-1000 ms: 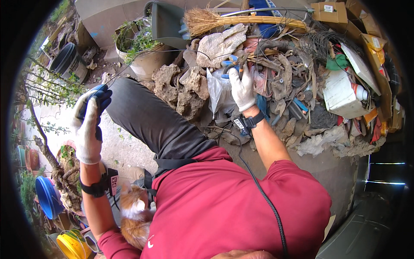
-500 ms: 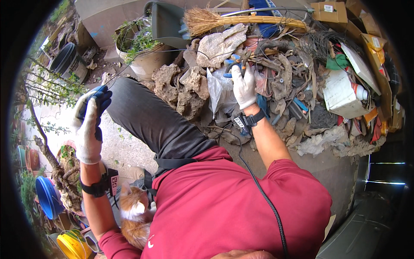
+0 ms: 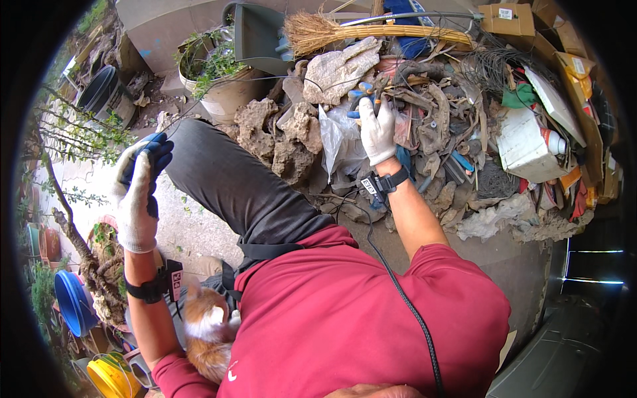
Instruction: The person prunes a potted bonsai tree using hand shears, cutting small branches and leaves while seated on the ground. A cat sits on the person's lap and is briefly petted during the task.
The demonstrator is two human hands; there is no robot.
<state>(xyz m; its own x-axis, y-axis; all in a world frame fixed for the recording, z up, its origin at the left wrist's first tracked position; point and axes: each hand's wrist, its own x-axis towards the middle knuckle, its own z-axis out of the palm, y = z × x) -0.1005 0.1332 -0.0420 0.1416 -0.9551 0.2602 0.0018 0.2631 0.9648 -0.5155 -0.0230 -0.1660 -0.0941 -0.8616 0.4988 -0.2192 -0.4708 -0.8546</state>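
My left hand (image 3: 141,182), in a white glove with dark blue fingers, is raised beside my bent knee. Its fingers are pressed together on one end of a thin dark wire (image 3: 255,78). The wire runs past a potted plant and over a pale rock toward my right hand (image 3: 378,131). That hand, gloved too, is closed around a pair of pliers (image 3: 365,87) with blue and orange handles, above the heap of scraps. Fingers partly hide the pliers, and I cannot make out whether their jaws touch the wire.
Rough rocks (image 3: 292,136), sticks and a clear plastic bag (image 3: 340,142) lie beneath my right hand. A straw broom (image 3: 391,30) and a grey dustpan (image 3: 260,40) are behind. A tangled wire coil (image 3: 494,69) and cardboard boxes (image 3: 507,20) stand right. An orange-and-white cat (image 3: 209,331) sits beside me.
My right hand has shifted very slightly down and right with the pliers. The cat's head has turned a little. My left hand stays almost where it was.
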